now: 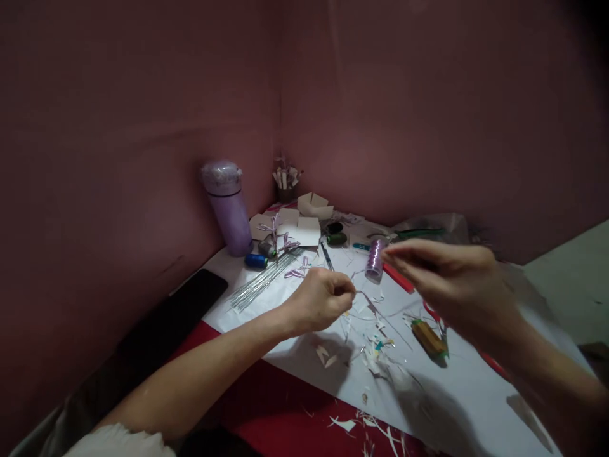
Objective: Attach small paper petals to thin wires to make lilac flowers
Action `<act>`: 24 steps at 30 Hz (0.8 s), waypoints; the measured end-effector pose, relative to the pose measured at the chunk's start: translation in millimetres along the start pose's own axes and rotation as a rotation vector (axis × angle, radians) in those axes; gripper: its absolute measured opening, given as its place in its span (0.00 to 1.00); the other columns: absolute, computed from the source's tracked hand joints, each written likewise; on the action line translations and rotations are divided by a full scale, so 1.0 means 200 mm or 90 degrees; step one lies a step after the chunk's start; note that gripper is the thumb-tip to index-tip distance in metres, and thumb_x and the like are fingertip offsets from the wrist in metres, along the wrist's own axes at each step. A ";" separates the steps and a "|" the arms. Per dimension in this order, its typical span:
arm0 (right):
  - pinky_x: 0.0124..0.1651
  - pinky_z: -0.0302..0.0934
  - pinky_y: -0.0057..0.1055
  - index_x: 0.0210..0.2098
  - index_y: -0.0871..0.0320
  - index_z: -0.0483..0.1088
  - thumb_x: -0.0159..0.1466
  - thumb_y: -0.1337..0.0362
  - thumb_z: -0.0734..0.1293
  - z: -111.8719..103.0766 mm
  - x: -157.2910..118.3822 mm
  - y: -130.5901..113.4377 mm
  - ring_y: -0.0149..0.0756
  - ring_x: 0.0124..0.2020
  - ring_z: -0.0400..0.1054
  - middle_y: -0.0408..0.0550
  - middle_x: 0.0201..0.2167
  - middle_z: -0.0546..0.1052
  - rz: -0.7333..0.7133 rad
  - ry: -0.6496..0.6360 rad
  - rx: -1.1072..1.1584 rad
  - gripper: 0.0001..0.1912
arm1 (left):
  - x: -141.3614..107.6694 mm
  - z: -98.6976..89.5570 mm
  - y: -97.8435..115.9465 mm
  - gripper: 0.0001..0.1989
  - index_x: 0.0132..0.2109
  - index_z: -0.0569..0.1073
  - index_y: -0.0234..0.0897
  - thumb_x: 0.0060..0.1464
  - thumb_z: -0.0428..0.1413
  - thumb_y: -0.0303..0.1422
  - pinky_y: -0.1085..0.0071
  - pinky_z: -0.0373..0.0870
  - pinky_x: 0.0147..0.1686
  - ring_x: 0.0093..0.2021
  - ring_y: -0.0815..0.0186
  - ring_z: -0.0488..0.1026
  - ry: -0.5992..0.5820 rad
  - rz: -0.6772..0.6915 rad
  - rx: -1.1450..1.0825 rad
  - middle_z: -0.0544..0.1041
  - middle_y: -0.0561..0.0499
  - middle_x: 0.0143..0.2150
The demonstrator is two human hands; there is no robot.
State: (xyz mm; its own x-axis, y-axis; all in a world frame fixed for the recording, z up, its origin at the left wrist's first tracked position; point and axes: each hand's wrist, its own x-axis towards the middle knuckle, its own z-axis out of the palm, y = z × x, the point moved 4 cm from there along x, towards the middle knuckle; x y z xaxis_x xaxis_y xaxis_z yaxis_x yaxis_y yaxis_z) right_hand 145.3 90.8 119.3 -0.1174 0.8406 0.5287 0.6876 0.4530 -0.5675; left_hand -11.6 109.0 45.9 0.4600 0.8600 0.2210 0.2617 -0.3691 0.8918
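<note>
My left hand (323, 295) is closed in a pinch above the white paper, its thumb and forefinger together on a thin strand (375, 308) that trails to the right. I cannot tell whether it is thread or wire. Raised at the right is my right hand (442, 270), slightly blurred, with its fingertips pressed together; whatever they hold is too small to make out. Those fingertips are nearest to a spool of shiny purple thread (375, 260). Purple-and-white looped pieces (297, 270) and a bundle of thin metal wires (264, 279) lie beyond my left hand.
A purple bottle (228, 209) stands by the wall, with a blue thread spool (256, 261) near it. Paper scraps (378, 358) litter the white sheet (304, 362). A yellow-brown thread spool (429, 338) and red-handled scissors (432, 311) lie under my right arm. A dark phone-like slab (185, 308) is at left.
</note>
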 end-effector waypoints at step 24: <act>0.24 0.57 0.27 0.25 0.58 0.77 0.55 0.56 0.68 0.11 0.00 0.26 0.33 0.22 0.67 0.45 0.20 0.76 0.139 -0.118 0.084 0.11 | -0.02 0.04 0.01 0.06 0.27 0.74 0.31 0.46 0.52 0.25 0.78 0.56 0.20 0.19 0.76 0.60 -0.049 -0.022 -0.091 0.66 0.56 0.18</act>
State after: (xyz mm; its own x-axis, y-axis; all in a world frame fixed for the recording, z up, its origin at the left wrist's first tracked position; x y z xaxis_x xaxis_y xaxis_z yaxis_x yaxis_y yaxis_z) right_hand 165.5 119.9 76.5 -0.1146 0.9567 0.2675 0.6130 0.2800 -0.7388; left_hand -5.5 101.6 43.3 0.5184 0.8395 0.1628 0.1574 -0.2808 0.9468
